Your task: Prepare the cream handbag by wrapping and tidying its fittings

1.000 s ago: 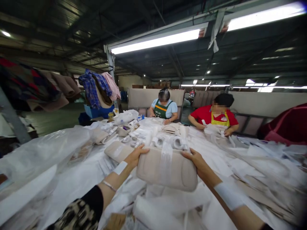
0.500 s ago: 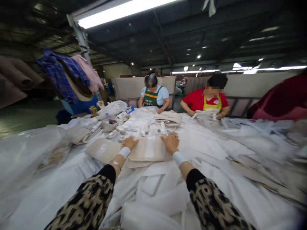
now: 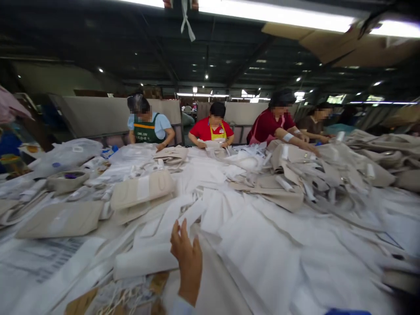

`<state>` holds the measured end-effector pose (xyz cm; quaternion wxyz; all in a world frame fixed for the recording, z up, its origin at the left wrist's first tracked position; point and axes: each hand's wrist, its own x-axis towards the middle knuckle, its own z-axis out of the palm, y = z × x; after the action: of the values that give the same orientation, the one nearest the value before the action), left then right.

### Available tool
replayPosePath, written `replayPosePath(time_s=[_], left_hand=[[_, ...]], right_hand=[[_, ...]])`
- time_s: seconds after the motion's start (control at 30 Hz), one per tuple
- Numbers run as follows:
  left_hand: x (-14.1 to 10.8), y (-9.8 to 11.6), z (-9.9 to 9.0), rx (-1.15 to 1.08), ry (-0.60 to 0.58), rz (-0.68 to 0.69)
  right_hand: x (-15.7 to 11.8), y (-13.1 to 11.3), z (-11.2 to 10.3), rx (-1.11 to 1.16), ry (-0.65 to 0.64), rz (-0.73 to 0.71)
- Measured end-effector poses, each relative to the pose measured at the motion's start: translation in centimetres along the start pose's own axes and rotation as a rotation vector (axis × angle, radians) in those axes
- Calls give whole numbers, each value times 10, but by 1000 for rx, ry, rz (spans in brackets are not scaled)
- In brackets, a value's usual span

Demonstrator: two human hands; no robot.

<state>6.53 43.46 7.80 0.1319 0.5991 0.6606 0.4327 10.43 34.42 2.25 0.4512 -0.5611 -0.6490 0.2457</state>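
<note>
Only one of my hands shows, low in the middle of the picture; I take it for my left hand (image 3: 187, 259). Its fingers point up and lie loosely apart, and it holds nothing. A white band circles the wrist. It hovers over a heap of white fabric sheets (image 3: 259, 245), beside a rolled white piece (image 3: 144, 261). Farther off to the left, a beige padded piece (image 3: 142, 191) with a white strip across it lies on the table, clear of my hand. My right hand is out of the picture.
A flat beige panel (image 3: 59, 218) and a printed sheet (image 3: 39, 262) lie at the left. A small bowl (image 3: 67, 179) and plastic bags (image 3: 70, 153) sit at the far left. Beige pieces (image 3: 295, 175) pile up at the right. Several seated people (image 3: 213, 129) work along the far side.
Both hands have let go of the beige padded piece, which now lies on the table. The view has swung right, my right hand has left the picture, and more co-workers show.
</note>
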Motion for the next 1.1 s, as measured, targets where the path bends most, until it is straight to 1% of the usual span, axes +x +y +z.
replayPosePath(time_s=[0.07, 0.13, 0.2, 0.27, 0.33, 0.4, 0.5, 0.57, 0.6, 0.67, 0.7, 0.77, 0.87, 0.97, 1.03, 1.1], left_hand=[[-64, -1, 16, -103, -114, 43], [-118, -10, 30, -140, -232, 93], [-159, -22, 42, -145, -294, 123], [-188, -33, 50, -137, -324, 123], [-207, -41, 55, -125, -319, 135], [-216, -46, 57, -130, -266, 191], [-216, -47, 59, -175, -177, 279], [-213, -44, 57, -194, -160, 291], [-213, -42, 54, -194, -193, 296], [-216, -36, 43, -194, -289, 249], [-220, -33, 36, -202, -337, 204], [-231, -29, 19, -197, -355, 161], [-257, -32, -4, -207, -394, 142], [-290, -39, -29, -241, -455, 172], [-310, -44, -45, -263, -487, 203], [-323, -45, -58, -237, -527, 251]], right_hand=[[-4, 5, -8, -38, 19, 71], [-17, 13, -12, -68, 17, 146], [-41, 24, -12, -78, 8, 182], [-69, 36, -8, -89, 37, 176], [-97, 49, -5, -127, 99, 119], [-127, 65, -9, -187, 138, 19], [-180, 84, -31, -287, 159, -94], [-214, 84, -52, -335, 168, -154], [-227, 80, -63, -344, 151, -186], [-246, 64, -81, -322, 81, -230], [-251, 55, -89, -303, 46, -233], [-253, 40, -99, -270, 18, -228], [-250, 29, -104, -284, 21, -202], [-252, 28, -108, -313, -7, -199], [-260, 28, -113, -299, -34, -216], [-272, 27, -117, -290, -69, -235]])
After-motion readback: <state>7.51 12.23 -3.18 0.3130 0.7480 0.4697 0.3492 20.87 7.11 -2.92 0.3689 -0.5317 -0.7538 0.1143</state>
